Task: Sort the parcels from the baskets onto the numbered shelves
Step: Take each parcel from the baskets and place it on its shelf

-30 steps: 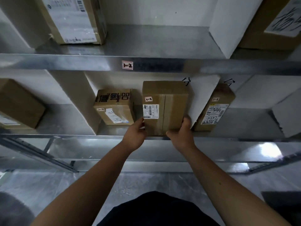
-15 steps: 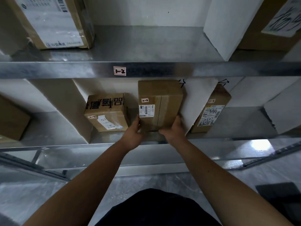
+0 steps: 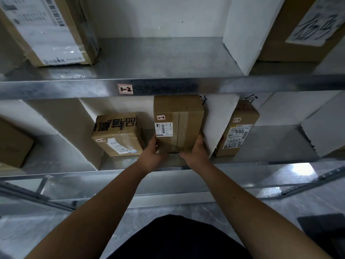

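Note:
A brown cardboard parcel [image 3: 178,124] with a small 2-2 sticker and a barcode label stands on the metal shelf [image 3: 130,165], in the bay between two white dividers. My left hand [image 3: 152,154] grips its lower left edge. My right hand [image 3: 196,152] grips its lower right corner, against the white divider [image 3: 218,124]. A second parcel [image 3: 117,135] marked 2-2, with black printed characters, lies just to the left in the same bay. The shelf above carries a 1-2 tag [image 3: 125,89] on its front edge.
Right of the divider leans a parcel marked 2-3 [image 3: 237,133]. Another box [image 3: 13,148] sits far left. On the upper shelf stand a large labelled box [image 3: 46,30] at left, a white divider [image 3: 242,34] and a box with handwriting [image 3: 302,28] at right.
Both hands have pushed the parcel deeper onto the shelf, so it now stands further back beside the other 2-2 parcel. The view has tilted slightly.

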Demonstrator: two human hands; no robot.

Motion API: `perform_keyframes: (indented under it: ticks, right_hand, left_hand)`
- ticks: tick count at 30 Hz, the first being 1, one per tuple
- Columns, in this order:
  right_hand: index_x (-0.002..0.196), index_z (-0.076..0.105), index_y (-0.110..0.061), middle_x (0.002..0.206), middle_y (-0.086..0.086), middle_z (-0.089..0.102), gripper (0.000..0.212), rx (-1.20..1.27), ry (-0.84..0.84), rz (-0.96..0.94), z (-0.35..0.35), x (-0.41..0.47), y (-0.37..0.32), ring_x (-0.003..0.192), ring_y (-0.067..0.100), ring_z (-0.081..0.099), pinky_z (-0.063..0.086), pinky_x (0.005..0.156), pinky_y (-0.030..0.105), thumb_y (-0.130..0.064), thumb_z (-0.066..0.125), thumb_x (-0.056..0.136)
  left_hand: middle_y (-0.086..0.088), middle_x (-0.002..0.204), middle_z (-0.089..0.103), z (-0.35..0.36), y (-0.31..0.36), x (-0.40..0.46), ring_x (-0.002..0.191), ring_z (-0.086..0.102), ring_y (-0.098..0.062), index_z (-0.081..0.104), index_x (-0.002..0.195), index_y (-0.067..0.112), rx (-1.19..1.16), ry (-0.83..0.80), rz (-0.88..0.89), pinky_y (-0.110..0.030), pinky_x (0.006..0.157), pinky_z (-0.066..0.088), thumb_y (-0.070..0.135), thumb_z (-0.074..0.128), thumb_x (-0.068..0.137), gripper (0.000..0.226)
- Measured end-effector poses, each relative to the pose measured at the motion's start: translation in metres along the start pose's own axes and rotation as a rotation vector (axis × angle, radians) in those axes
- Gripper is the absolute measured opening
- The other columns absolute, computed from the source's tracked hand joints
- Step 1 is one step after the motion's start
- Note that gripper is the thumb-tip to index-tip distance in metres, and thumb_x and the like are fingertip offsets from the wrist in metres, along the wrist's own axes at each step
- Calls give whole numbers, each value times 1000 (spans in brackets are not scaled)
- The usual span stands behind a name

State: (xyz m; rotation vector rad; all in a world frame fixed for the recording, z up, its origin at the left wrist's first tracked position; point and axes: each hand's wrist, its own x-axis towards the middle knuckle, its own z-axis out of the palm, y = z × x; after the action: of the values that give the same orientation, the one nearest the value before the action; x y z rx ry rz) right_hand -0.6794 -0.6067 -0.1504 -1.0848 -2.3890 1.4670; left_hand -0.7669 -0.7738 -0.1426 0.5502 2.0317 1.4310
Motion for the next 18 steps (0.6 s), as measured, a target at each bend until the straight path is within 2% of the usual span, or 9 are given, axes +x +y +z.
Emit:
perform_keyframes:
  ticks: [2, 4, 6, 8, 10, 13, 17, 18]
  right_hand:
    - [165, 3, -27, 161, 4, 37, 123, 26, -12, 7, -2, -2, -2, 146, 30, 40, 39, 120, 48, -25, 88, 76]
    - [166, 5, -27, 160, 4, 38, 122, 54, -7, 9, -2, -7, -2, 145, 29, 41, 40, 120, 47, -24, 88, 76]
    - [166, 9, -26, 160, 4, 39, 121, 69, 24, 14, -1, -13, 0, 144, 28, 41, 41, 119, 46, -26, 88, 75]
    - [166, 11, -22, 162, 5, 37, 116, 58, 33, 30, 0, -21, 3, 147, 30, 40, 41, 119, 47, -25, 84, 76]
    - [167, 11, -18, 164, 5, 33, 108, 3, -24, 43, 0, -32, 4, 149, 31, 38, 41, 119, 48, -23, 79, 83]
    - [164, 22, -24, 160, 3, 41, 95, -72, -74, -21, 0, -50, 1, 144, 29, 44, 45, 116, 47, -25, 74, 84]
    - [156, 37, -21, 150, 7, 45, 69, -256, -105, -111, -6, -71, -1, 135, 28, 49, 40, 106, 29, -21, 69, 95]
    - [155, 39, -19, 148, 9, 47, 66, -295, -94, -129, -7, -76, 0, 132, 29, 50, 40, 103, 29, -19, 69, 97]
  left_hand:
    - [5, 161, 40, 2, 2, -1, 147, 40, -22, 23, 162, 38, -9, 29, -5, -46, 116, 44, 9, 72, 96, 86]
    - [9, 156, 40, 5, 3, -6, 140, 39, -13, 22, 162, 36, 20, 51, 28, -38, 114, 42, 11, 73, 96, 87]
    - [13, 150, 41, 7, 3, -13, 133, 39, -10, 22, 162, 36, 71, 96, 54, -37, 114, 41, 15, 75, 95, 88]
    - [10, 148, 47, 7, 1, -19, 134, 46, -16, 24, 162, 39, 155, 141, 38, -41, 111, 45, 15, 75, 94, 88]
    - [3, 147, 53, 7, 0, -27, 133, 53, -25, 26, 162, 39, 287, 166, 20, -36, 102, 47, 13, 72, 93, 87]
    - [-6, 147, 58, 7, -3, -43, 129, 57, -29, 38, 158, 31, 494, 153, 32, -34, 98, 47, 20, 69, 95, 71]
    - [-3, 149, 55, 0, -10, -57, 132, 55, -26, 44, 156, 31, 729, 100, 38, -37, 105, 49, 34, 69, 94, 67]
    - [-2, 149, 55, -1, -11, -59, 132, 55, -26, 44, 156, 32, 790, 81, 59, -39, 106, 50, 38, 70, 93, 69]
